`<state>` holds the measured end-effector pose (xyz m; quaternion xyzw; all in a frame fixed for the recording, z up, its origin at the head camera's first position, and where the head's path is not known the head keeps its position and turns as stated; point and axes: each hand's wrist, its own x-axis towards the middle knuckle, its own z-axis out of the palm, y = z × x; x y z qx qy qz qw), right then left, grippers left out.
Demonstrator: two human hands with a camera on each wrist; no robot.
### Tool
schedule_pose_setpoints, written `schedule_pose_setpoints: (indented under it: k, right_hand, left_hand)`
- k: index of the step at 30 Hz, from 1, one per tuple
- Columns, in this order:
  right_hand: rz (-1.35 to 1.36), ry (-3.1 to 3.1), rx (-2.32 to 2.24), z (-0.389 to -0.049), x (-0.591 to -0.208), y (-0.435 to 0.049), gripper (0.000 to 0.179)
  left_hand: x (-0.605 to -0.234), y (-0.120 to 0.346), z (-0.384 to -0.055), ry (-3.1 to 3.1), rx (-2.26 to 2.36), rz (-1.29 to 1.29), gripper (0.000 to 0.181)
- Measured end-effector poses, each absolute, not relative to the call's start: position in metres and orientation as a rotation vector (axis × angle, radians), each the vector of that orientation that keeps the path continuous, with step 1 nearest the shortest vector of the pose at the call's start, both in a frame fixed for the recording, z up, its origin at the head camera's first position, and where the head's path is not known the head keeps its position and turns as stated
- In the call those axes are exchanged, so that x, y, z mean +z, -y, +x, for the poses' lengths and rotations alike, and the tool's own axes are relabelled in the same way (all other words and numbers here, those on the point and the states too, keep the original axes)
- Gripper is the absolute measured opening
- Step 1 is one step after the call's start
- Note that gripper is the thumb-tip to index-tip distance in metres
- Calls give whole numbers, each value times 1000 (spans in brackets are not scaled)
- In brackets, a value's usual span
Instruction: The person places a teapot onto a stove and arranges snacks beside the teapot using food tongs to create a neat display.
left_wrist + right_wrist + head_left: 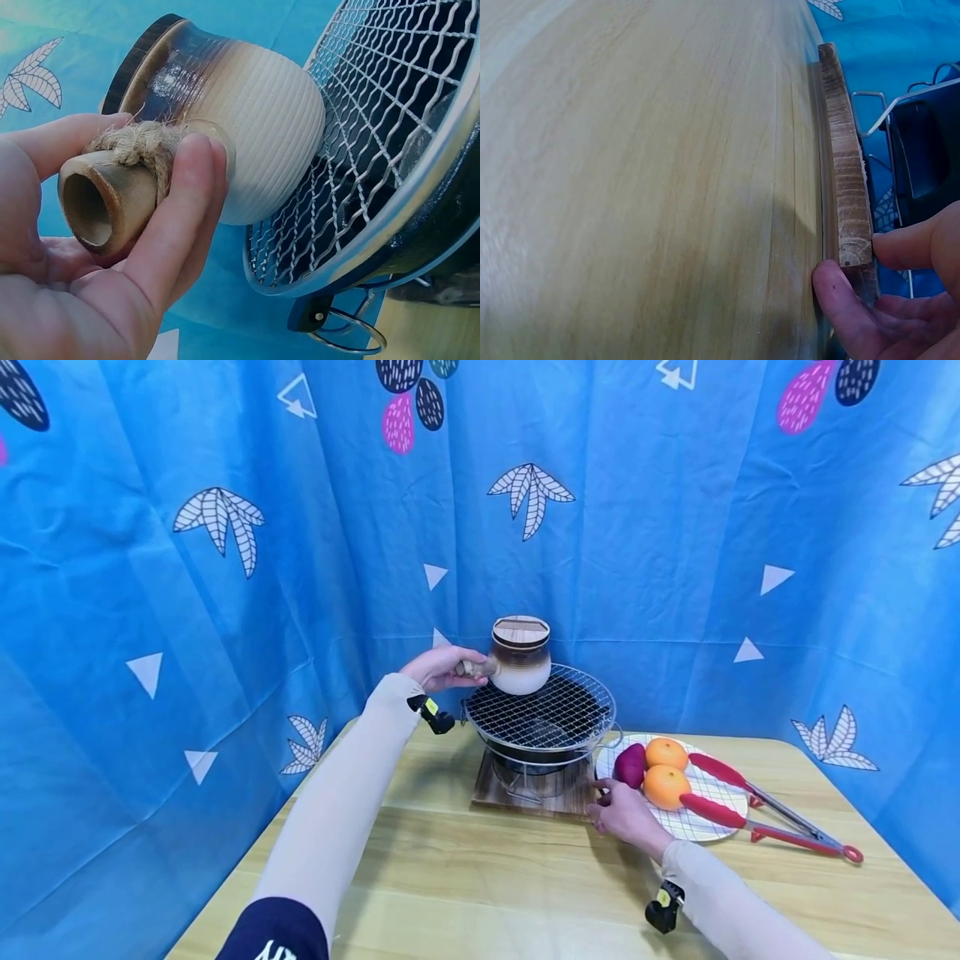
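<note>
My left hand [441, 668] grips the side handle [135, 199] of a small ceramic pot [522, 675], brown above and cream below, with a wooden lid [521, 627]. Twine [142, 142] wraps this hollow handle. In the left wrist view the ribbed pot is right at the wire mesh [360, 150] of a round tabletop grill [551, 752]. Low at the grill's right front, my right hand [628, 814] pinches the corner of the wooden board [847, 172] beneath the grill, thumb and fingers on either side of its edge.
Beside my right hand lies a white checked plate [705, 831] with two oranges [666, 787] and a purple item [630, 766]. Red-tipped tongs [798, 817] extend from the plate across the table [465, 885]. A blue curtain [645, 593] hangs close behind the grill.
</note>
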<state>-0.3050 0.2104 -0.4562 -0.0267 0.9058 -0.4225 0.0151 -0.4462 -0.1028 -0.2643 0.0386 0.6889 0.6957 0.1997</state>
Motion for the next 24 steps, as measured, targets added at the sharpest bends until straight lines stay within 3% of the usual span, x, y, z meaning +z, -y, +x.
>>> schedule_pose_setpoints:
  k: [7,19,24]
  right_hand:
    - [-92,-2825,-1278,-304,-453,-212,51]
    - [-78,-2823,-1294,-304,-457,-213,50]
    - [-87,-2828,-1294,-304,-455,-213,51]
  left_hand:
    - [-264,101,-443,-1981,1902,126,30]
    - [-260,119,-426,-2362,1662,134,58]
    - [-259,128,-418,-2410,1679,135,57]
